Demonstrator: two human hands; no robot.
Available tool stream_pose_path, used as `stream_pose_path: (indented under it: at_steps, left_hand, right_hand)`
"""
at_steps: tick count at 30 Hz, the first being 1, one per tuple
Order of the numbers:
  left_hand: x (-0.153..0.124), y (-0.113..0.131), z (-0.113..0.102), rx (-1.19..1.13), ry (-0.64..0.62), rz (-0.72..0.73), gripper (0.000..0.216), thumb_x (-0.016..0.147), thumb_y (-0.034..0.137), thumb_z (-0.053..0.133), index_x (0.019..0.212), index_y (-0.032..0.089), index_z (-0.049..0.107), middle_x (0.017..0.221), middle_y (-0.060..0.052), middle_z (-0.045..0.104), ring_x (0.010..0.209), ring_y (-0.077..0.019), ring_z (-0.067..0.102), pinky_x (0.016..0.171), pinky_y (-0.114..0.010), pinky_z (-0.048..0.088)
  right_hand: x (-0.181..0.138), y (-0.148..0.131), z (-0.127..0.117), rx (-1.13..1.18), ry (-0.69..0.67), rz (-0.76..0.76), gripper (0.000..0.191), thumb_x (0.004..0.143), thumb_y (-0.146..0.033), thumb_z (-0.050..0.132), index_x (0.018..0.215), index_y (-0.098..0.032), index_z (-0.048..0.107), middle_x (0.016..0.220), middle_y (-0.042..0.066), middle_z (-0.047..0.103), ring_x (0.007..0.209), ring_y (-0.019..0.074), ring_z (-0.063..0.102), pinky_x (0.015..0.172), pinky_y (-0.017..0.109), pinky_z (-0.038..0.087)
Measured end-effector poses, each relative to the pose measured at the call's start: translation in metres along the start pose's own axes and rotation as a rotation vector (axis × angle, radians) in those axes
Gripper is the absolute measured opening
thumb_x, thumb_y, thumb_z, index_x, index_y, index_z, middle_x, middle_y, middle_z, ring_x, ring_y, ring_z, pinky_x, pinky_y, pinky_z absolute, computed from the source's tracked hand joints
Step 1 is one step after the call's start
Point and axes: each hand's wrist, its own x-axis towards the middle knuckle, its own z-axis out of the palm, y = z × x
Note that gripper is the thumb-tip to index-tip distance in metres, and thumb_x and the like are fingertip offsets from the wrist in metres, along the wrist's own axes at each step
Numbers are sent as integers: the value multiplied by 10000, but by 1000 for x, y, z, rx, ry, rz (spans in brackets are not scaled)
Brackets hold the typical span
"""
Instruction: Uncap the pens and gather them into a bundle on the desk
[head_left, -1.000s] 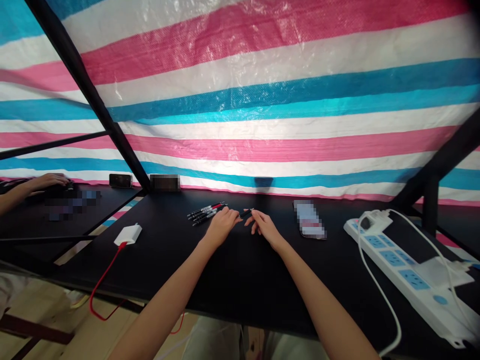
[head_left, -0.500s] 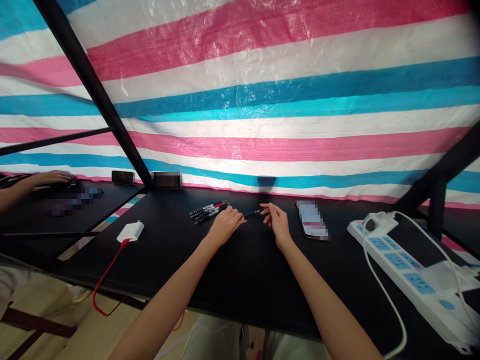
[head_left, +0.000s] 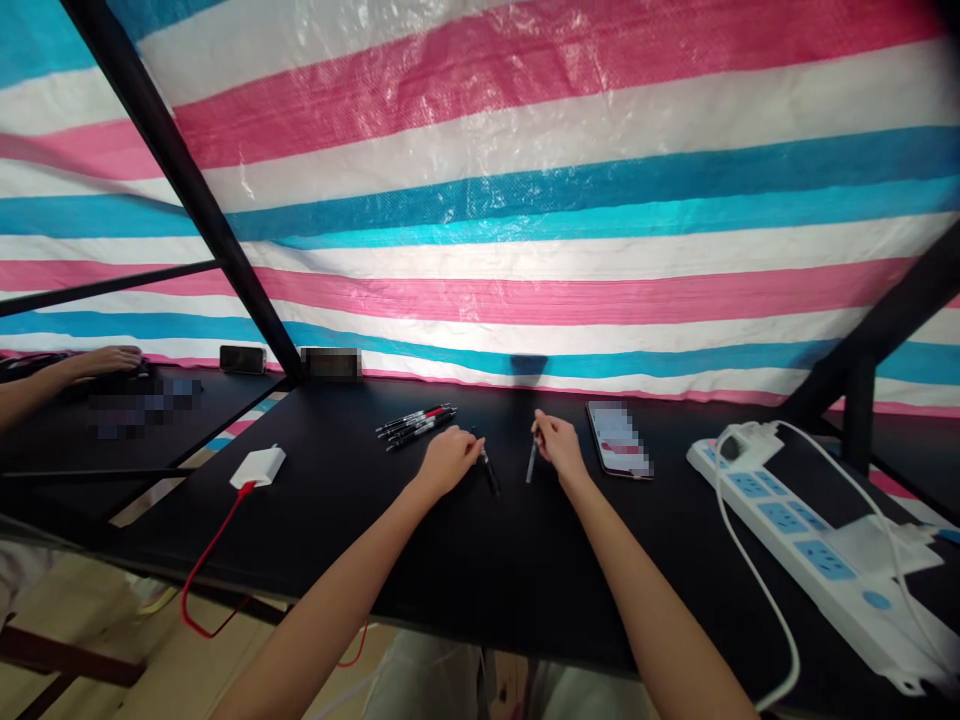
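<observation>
My left hand [head_left: 452,460] is closed, its fingertips pinching a black pen [head_left: 490,473] that slants down toward me over the black table. Opposite it, my right hand [head_left: 559,445] pinches a slim, pale, see-through tube [head_left: 532,464] that looks like a pen part and points downward. A gap separates the pen from the tube. Just beyond my left hand, several black pens [head_left: 415,425] lie in a loose bundle, one of them with a red part. A phone [head_left: 619,440] with a lit, blurred screen rests right of my right hand.
A white power strip [head_left: 802,545] with plugs and a white cable occupies the table's right side. At left lies a white charger [head_left: 257,466] with a red cable [head_left: 201,560]. Black frame bars [head_left: 180,180] cross before a striped sheet [head_left: 525,250]. Another person's hand [head_left: 112,360] is far left.
One dark pen stretched between both hands before. Now the hands hold two separate pieces, both pointing down toward me. The view has shifted slightly.
</observation>
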Motion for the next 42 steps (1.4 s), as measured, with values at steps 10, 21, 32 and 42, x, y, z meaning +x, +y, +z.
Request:
stream_pose_path:
  at_steps: [10, 21, 32, 42]
  left_hand:
    - [-1, 5, 10, 47, -5, -95, 444, 838, 515, 313, 623, 178, 508, 628, -21, 540, 629, -147, 493, 550, -256, 288]
    - [-1, 11, 7, -139, -138, 34, 300, 819, 429, 398, 670, 185, 487, 706, 8, 530, 681, -123, 492, 563, -232, 314]
    - [-3, 16, -2, -232, -236, 113, 248, 812, 414, 416, 761, 188, 506, 693, 19, 504, 636, -109, 467, 555, -225, 321]
    - [-4, 14, -3, -207, -230, 165, 230, 818, 414, 410, 865, 202, 486, 706, 23, 508, 639, -119, 479, 572, -233, 336]
  right_hand:
    - [-5, 8, 6, -443, -151, -95, 398, 805, -460, 378, 554, -187, 521, 437, -6, 511, 408, 111, 485, 463, 215, 348]
    - [-11, 4, 16, -577, -217, -187, 397, 804, -425, 408, 516, -187, 542, 480, 6, 547, 493, 124, 510, 545, 231, 353]
    - [-10, 4, 14, -345, -254, -62, 208, 737, -288, 544, 914, -181, 566, 568, -28, 600, 346, 85, 484, 449, 221, 409]
    - [-12, 4, 15, -436, -268, -108, 221, 737, -233, 525, 954, -214, 567, 592, -43, 596, 388, 80, 496, 510, 228, 413]
